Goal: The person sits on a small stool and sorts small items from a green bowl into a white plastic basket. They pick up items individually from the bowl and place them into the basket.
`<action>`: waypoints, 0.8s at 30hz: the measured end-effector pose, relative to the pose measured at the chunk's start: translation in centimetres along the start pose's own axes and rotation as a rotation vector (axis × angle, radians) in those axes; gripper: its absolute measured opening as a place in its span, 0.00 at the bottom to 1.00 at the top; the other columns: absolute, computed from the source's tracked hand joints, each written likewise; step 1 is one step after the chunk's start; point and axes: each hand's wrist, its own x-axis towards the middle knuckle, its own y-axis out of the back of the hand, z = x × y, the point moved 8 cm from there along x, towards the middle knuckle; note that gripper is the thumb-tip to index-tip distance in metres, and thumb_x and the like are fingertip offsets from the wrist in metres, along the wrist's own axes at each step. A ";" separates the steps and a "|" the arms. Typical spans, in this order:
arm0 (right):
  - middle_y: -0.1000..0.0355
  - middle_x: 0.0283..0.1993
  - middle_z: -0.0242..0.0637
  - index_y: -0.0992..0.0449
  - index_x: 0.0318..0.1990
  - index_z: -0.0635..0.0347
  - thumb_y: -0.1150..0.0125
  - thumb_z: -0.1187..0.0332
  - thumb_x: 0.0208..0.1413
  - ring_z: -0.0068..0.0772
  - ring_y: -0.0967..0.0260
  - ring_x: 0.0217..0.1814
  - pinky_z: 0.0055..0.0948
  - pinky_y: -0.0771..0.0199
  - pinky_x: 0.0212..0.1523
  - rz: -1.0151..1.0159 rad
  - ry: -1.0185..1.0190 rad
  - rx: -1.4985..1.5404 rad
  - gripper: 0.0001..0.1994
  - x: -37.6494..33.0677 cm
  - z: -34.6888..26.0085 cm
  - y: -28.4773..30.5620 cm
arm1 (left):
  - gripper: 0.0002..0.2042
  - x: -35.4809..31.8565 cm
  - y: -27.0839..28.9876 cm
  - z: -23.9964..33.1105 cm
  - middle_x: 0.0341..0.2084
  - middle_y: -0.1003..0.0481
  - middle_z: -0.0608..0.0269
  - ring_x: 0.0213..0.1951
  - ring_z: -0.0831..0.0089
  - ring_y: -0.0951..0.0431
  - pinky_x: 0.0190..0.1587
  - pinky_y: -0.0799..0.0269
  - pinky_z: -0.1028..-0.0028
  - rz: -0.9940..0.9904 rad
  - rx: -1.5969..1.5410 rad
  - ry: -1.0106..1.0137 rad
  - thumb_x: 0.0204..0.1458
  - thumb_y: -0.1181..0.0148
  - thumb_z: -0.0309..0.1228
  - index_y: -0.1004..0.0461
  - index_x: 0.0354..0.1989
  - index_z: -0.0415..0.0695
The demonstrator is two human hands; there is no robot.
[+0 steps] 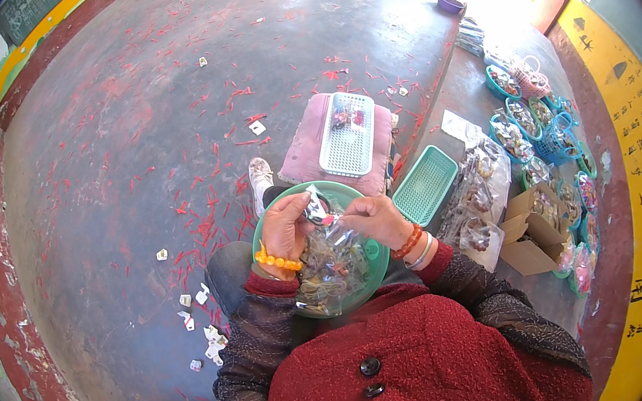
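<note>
A round green plastic basin [379, 263] rests on my lap, filled with clear plastic packets [332, 270] whose small contents are too fine to name. Above its far part, my left hand [285, 228] grips a small clear packet [317, 210] with white, black and pinkish-red parts. The fingers of my right hand [381, 220] pinch the same packet from the other side. Beyond the basin, a pink cushioned seat [300, 153] carries a pale blue perforated tray [345, 158] with a few small colourful items in it.
To the right lie an open green basket [426, 186], a large clear plastic bag [481, 187] and an open cardboard box [529, 252]. Several filled baskets [556, 139] line the right wall. Red scraps [207, 225] and white card pieces [215, 343] litter the floor. A purple basin [450, 3] stands far off.
</note>
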 end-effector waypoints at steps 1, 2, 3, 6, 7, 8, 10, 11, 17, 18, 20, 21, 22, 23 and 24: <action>0.36 0.17 0.24 0.25 0.27 0.63 0.36 0.67 0.47 0.15 0.41 0.19 0.20 0.41 0.20 0.013 0.029 -0.030 0.08 0.1 0.0 0.0 | 0.06 0.1 0.1 0.0 0.24 0.24 0.64 0.22 0.81 0.27 0.19 0.37 0.87 -0.003 -0.013 -0.019 0.53 0.46 0.28 0.26 0.33 0.39; 0.35 0.17 0.26 0.25 0.26 0.62 0.36 0.67 0.47 0.17 0.40 0.19 0.21 0.40 0.20 0.026 0.057 -0.059 0.08 0.1 -0.1 0.1 | 0.06 0.2 0.2 0.0 0.25 0.24 0.64 0.21 0.82 0.28 0.18 0.39 0.87 -0.005 -0.026 -0.037 0.53 0.46 0.29 0.26 0.32 0.40; 0.34 0.17 0.29 0.26 0.26 0.62 0.36 0.68 0.46 0.21 0.38 0.19 0.23 0.39 0.21 0.060 0.156 -0.133 0.07 0.0 -0.9 0.2 | 0.06 0.2 0.2 0.1 0.25 0.24 0.64 0.20 0.83 0.29 0.17 0.42 0.88 -0.007 -0.039 -0.056 0.53 0.46 0.29 0.26 0.32 0.41; 0.32 0.19 0.36 0.28 0.23 0.60 0.37 0.69 0.45 0.33 0.34 0.20 0.28 0.36 0.23 0.156 0.427 -0.357 0.07 -0.6 -3.2 0.0 | 0.06 0.2 0.3 0.3 0.25 0.24 0.63 0.20 0.84 0.30 0.17 0.42 0.88 -0.030 -0.061 -0.062 0.53 0.46 0.29 0.26 0.32 0.40; 0.32 0.20 0.37 0.28 0.23 0.60 0.37 0.69 0.44 0.36 0.34 0.21 0.29 0.35 0.23 0.187 0.502 -0.433 0.07 -0.9 -3.8 -0.2 | 0.07 0.1 0.3 0.2 0.25 0.24 0.63 0.20 0.84 0.30 0.17 0.42 0.88 -0.034 -0.064 -0.058 0.53 0.47 0.29 0.26 0.32 0.40; 0.32 0.21 0.39 0.29 0.22 0.59 0.37 0.69 0.44 0.40 0.33 0.22 0.31 0.35 0.24 0.218 0.577 -0.509 0.07 -1.3 -4.4 -0.3 | 0.07 0.1 0.3 0.2 0.25 0.24 0.63 0.21 0.84 0.29 0.18 0.42 0.88 -0.040 -0.066 -0.055 0.53 0.47 0.29 0.26 0.32 0.40; 0.33 0.20 0.38 0.30 0.22 0.59 0.38 0.70 0.44 0.40 0.33 0.22 0.31 0.35 0.24 0.214 0.554 -0.451 0.07 -1.2 -4.0 -0.3 | 0.07 0.1 0.2 0.2 0.25 0.24 0.63 0.22 0.83 0.28 0.18 0.42 0.88 -0.040 -0.069 -0.040 0.53 0.47 0.30 0.26 0.32 0.40; 0.33 0.20 0.38 0.30 0.22 0.59 0.38 0.70 0.44 0.40 0.33 0.22 0.31 0.35 0.24 0.212 0.540 -0.423 0.07 -1.2 -3.8 -0.2 | 0.07 0.1 0.1 0.1 0.25 0.24 0.62 0.23 0.83 0.28 0.18 0.41 0.88 -0.036 -0.072 -0.026 0.53 0.48 0.30 0.26 0.32 0.39; 0.34 0.19 0.35 0.29 0.23 0.61 0.36 0.70 0.44 0.31 0.35 0.20 0.26 0.35 0.24 0.120 0.385 -0.245 0.07 -0.5 -1.9 0.1 | 0.07 -0.4 -0.9 0.6 0.25 0.24 0.61 0.25 0.78 0.25 0.23 0.33 0.85 -0.077 -0.068 -0.059 0.54 0.48 0.28 0.25 0.33 0.38; 0.33 0.19 0.34 0.28 0.25 0.61 0.35 0.70 0.44 0.29 0.35 0.20 0.25 0.35 0.24 0.093 0.339 -0.196 0.07 -0.3 -1.6 0.1 | 0.07 -0.4 -0.9 0.6 0.26 0.24 0.61 0.25 0.77 0.25 0.23 0.32 0.85 -0.083 -0.054 -0.065 0.54 0.48 0.28 0.25 0.33 0.38; 0.33 0.20 0.33 0.27 0.27 0.62 0.34 0.70 0.43 0.26 0.36 0.21 0.24 0.35 0.25 0.038 0.242 -0.095 0.07 0.0 -1.2 0.0 | 0.08 -0.4 -0.6 1.3 0.26 0.23 0.60 0.26 0.76 0.24 0.24 0.32 0.84 -0.072 -0.008 -0.118 0.54 0.48 0.29 0.25 0.34 0.37; 0.32 0.21 0.32 0.26 0.28 0.62 0.34 0.70 0.43 0.25 0.35 0.22 0.24 0.34 0.26 0.049 0.241 -0.076 0.07 0.0 -1.6 0.3 | 0.08 -0.5 -0.6 1.6 0.26 0.23 0.60 0.26 0.76 0.24 0.24 0.32 0.84 -0.064 0.016 -0.143 0.54 0.48 0.29 0.25 0.34 0.37; 0.32 0.22 0.32 0.26 0.29 0.61 0.34 0.70 0.43 0.25 0.34 0.23 0.23 0.34 0.26 0.060 0.239 -0.056 0.08 -0.1 -2.3 0.6 | 0.08 -0.6 -0.3 1.7 0.26 0.23 0.60 0.27 0.76 0.24 0.24 0.33 0.84 -0.016 0.025 -0.162 0.54 0.48 0.29 0.25 0.35 0.37; 0.31 0.23 0.32 0.25 0.30 0.61 0.34 0.70 0.43 0.25 0.34 0.24 0.23 0.34 0.27 0.071 0.235 -0.037 0.08 0.0 -2.8 0.9 | 0.08 -0.5 -0.4 1.6 0.26 0.23 0.60 0.27 0.76 0.24 0.24 0.33 0.84 -0.024 0.040 -0.162 0.54 0.48 0.29 0.25 0.35 0.37; 0.31 0.24 0.33 0.25 0.30 0.61 0.34 0.70 0.43 0.25 0.33 0.25 0.23 0.33 0.27 0.075 0.255 -0.064 0.08 0.0 -3.1 0.9 | 0.08 -0.4 -0.5 1.4 0.26 0.23 0.60 0.26 0.76 0.24 0.24 0.33 0.84 -0.032 0.055 -0.162 0.54 0.48 0.29 0.25 0.35 0.37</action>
